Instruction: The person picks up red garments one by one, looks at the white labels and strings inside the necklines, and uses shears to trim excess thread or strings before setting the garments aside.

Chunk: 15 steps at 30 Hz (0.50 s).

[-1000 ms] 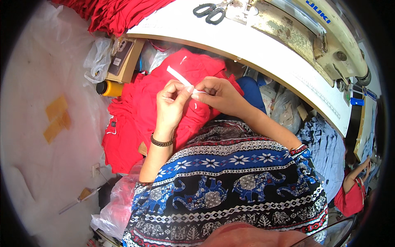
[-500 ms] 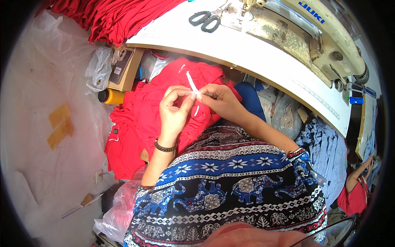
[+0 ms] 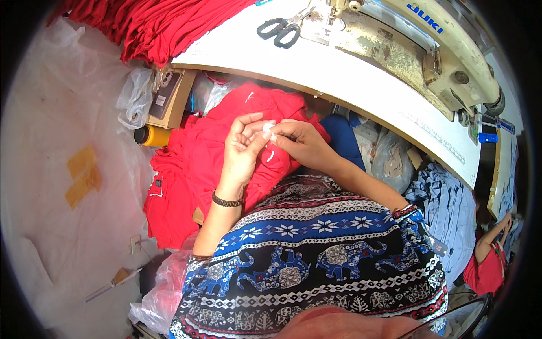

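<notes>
A small white strip (image 3: 267,129), maybe a label or tape, is bunched between my fingertips. My left hand (image 3: 243,144) pinches it from one side, the thumb against the fingers. From the other side my right hand (image 3: 302,144) grips it between thumb and fingers. Both hands hover over a heap of red fabric (image 3: 197,144) in front of my lap. On that fabric, just below my fingertips, lies a short white piece (image 3: 269,156). The fingers hide part of the strip.
Black-handled scissors (image 3: 279,33) lie on the white table (image 3: 339,70) beside a sewing machine (image 3: 389,48). Red garments (image 3: 152,25) are piled far left. Light blue fabric (image 3: 446,209) sits right, near another person in red (image 3: 486,268). A yellow container (image 3: 155,135) stands left.
The white strip stuck up from my fingertips before; now it is bunched small between them. My left fingers have shifted and spread a little. My right hand has barely moved.
</notes>
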Each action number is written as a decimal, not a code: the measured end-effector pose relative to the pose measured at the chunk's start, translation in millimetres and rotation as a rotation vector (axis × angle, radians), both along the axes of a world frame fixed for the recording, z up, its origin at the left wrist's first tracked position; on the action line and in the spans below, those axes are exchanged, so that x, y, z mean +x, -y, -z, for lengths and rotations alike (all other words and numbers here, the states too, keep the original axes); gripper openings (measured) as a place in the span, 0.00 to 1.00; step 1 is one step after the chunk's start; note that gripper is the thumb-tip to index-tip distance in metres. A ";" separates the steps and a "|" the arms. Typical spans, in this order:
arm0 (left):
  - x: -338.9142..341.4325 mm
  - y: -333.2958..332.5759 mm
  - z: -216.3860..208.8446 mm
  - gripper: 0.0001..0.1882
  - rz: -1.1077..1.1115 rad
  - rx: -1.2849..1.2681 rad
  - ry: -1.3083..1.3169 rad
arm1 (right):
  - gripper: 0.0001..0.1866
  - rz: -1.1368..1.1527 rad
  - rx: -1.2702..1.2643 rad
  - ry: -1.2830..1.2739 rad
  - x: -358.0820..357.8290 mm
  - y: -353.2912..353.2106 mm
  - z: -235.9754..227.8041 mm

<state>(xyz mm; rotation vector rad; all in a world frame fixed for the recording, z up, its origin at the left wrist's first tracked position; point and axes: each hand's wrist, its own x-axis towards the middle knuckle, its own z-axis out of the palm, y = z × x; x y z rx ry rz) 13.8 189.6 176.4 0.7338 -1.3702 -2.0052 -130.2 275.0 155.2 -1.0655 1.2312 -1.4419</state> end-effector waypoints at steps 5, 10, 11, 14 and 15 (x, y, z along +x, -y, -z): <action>-1.9 9.8 6.2 0.14 0.054 0.067 -0.001 | 0.10 0.001 -0.045 -0.160 -2.4 -1.1 3.8; -10.6 20.0 -11.9 0.14 -0.012 -0.190 0.116 | 0.11 0.048 0.102 -0.071 -10.1 -6.4 -1.7; -8.8 19.9 -12.7 0.15 -0.036 -0.278 0.132 | 0.12 0.072 0.060 -0.130 -10.5 -9.7 -9.2; 8.1 18.9 -10.7 0.18 0.238 -0.295 0.250 | 0.17 0.156 -0.051 -0.207 -7.0 -11.1 -21.3; 12.7 15.7 -4.2 0.20 0.224 -0.265 0.249 | 0.17 0.130 -0.044 -0.255 -7.5 -11.9 -21.3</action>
